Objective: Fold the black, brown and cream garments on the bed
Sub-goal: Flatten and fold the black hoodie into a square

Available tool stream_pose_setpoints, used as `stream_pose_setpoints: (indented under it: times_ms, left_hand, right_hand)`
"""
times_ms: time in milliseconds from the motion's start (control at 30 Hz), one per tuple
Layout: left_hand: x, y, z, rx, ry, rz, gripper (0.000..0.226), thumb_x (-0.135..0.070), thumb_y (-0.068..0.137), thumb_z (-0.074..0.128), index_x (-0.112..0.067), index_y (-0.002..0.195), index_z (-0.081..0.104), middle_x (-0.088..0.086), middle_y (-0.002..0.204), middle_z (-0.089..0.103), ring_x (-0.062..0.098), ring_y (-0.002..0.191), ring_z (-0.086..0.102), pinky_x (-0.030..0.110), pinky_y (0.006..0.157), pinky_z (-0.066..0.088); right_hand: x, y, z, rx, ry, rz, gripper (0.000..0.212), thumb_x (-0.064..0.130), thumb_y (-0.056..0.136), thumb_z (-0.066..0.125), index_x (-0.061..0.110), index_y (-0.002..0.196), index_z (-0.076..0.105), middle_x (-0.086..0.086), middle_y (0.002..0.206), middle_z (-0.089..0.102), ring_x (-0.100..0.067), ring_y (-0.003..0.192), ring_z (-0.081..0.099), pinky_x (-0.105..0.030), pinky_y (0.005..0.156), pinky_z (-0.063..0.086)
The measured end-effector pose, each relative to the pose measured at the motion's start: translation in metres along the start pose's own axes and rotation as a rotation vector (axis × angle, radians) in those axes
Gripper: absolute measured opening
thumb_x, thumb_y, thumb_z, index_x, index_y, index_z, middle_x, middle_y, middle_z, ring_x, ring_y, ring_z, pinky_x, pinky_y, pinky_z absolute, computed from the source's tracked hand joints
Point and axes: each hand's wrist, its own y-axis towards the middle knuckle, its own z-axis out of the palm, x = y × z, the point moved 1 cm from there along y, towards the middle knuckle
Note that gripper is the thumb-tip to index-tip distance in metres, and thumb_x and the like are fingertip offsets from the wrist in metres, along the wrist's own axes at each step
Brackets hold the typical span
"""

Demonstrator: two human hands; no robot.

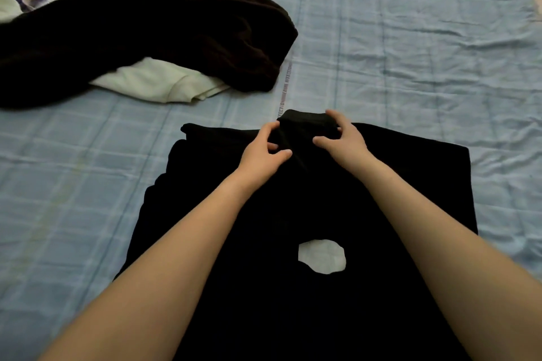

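Fingers (268, 129) round black garment (322, 199) — collar end

A black garment (308, 199) lies spread on the blue checked bed (410, 53); the left hand (261, 152) and right hand (343, 138) pinch its bunched collar at the far edge. A crumpled brown garment (164, 29) lies over a cream garment (158, 82) at far left.

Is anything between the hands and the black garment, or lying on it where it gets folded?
Nothing visible. The left hand and right hand pinch the black garment at its collar. The brown garment and cream garment lie apart, far left. A pale patch on it: print or loose item, cannot tell.
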Motion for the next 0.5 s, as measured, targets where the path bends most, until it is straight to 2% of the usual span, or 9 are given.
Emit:
stream_pose_setpoints:
  times_ms: [67,133,167,233,267,300,400,467,500]
  left_hand:
    - [0.0,-0.004,0.001,0.004,-0.066,0.037,0.06,-0.017,0.083,0.07,-0.042,0.132,0.048,0.001,0.116,0.055,0.008,0.108,0.053,0.012,0.074,0.041]
    - [-0.003,-0.014,-0.002,0.088,-0.204,0.04,0.058,-0.01,0.078,0.068,-0.043,0.125,0.057,0.002,0.124,0.054,0.013,0.124,0.047,0.018,0.087,0.045]
    - [-0.006,-0.021,-0.003,0.148,-0.289,0.03,0.058,-0.006,0.077,0.067,-0.043,0.121,0.06,0.003,0.127,0.054,0.011,0.127,0.046,0.021,0.09,0.046]
    - [-0.008,-0.039,-0.007,0.253,-0.44,0.021,0.062,0.004,0.075,0.062,-0.036,0.123,0.062,0.005,0.129,0.056,-0.001,0.116,0.055,0.014,0.083,0.049]
    - [-0.006,-0.049,-0.008,0.306,-0.526,0.024,0.066,0.007,0.074,0.061,-0.031,0.127,0.06,0.004,0.127,0.061,-0.001,0.109,0.061,0.013,0.08,0.051]
    - [-0.003,-0.061,-0.007,0.357,-0.601,0.027,0.068,0.008,0.073,0.061,-0.028,0.131,0.058,0.002,0.125,0.065,0.006,0.108,0.065,0.015,0.081,0.052]
    - [0.012,-0.102,0.002,0.469,-0.663,0.054,0.072,0.0,0.075,0.068,-0.032,0.138,0.053,0.003,0.139,0.057,0.023,0.123,0.058,0.028,0.097,0.049]
    - [0.028,-0.13,0.013,0.529,-0.604,0.049,0.072,-0.009,0.077,0.071,-0.038,0.139,0.05,0.004,0.147,0.047,0.026,0.13,0.051,0.043,0.11,0.04]
    - [0.036,-0.144,0.02,0.557,-0.531,0.032,0.072,-0.013,0.078,0.072,-0.043,0.139,0.048,0.001,0.146,0.047,0.024,0.128,0.049,0.045,0.111,0.039]
  right_hand:
    - [-0.002,-0.007,-0.005,0.007,0.09,-0.037,0.065,0.009,0.081,0.074,0.036,0.137,0.055,0.001,0.128,0.055,-0.019,0.131,0.049,-0.027,0.102,0.044]
    - [-0.002,-0.025,-0.016,0.066,0.186,-0.062,0.062,0.006,0.078,0.076,0.043,0.126,0.062,-0.002,0.126,0.061,-0.019,0.127,0.053,-0.039,0.107,0.046]
    - [-0.002,-0.034,-0.022,0.099,0.193,-0.088,0.062,0.006,0.077,0.076,0.045,0.123,0.064,0.001,0.124,0.065,-0.015,0.125,0.056,-0.04,0.107,0.045]
    - [-0.003,-0.054,-0.034,0.15,0.207,-0.131,0.062,0.004,0.077,0.075,0.044,0.123,0.065,0.01,0.119,0.069,-0.007,0.116,0.061,-0.032,0.104,0.046]
    - [-0.004,-0.066,-0.04,0.172,0.26,-0.137,0.062,0.002,0.078,0.074,0.041,0.125,0.065,0.01,0.119,0.069,-0.008,0.113,0.064,-0.028,0.098,0.049]
    - [-0.006,-0.077,-0.045,0.193,0.336,-0.135,0.062,-0.002,0.08,0.072,0.037,0.127,0.065,0.007,0.12,0.069,-0.012,0.111,0.066,-0.026,0.093,0.051]
    - [-0.024,-0.115,-0.056,0.248,0.495,-0.103,0.06,-0.005,0.081,0.07,0.027,0.13,0.064,-0.002,0.125,0.067,-0.023,0.112,0.067,-0.027,0.088,0.054]
    - [-0.042,-0.143,-0.062,0.268,0.496,-0.074,0.058,-0.002,0.078,0.072,0.026,0.127,0.065,-0.002,0.124,0.068,-0.021,0.111,0.067,-0.026,0.087,0.054]
    - [-0.053,-0.157,-0.065,0.266,0.455,-0.053,0.055,0.0,0.077,0.074,0.027,0.124,0.066,-0.001,0.12,0.068,-0.017,0.109,0.067,-0.024,0.085,0.054]
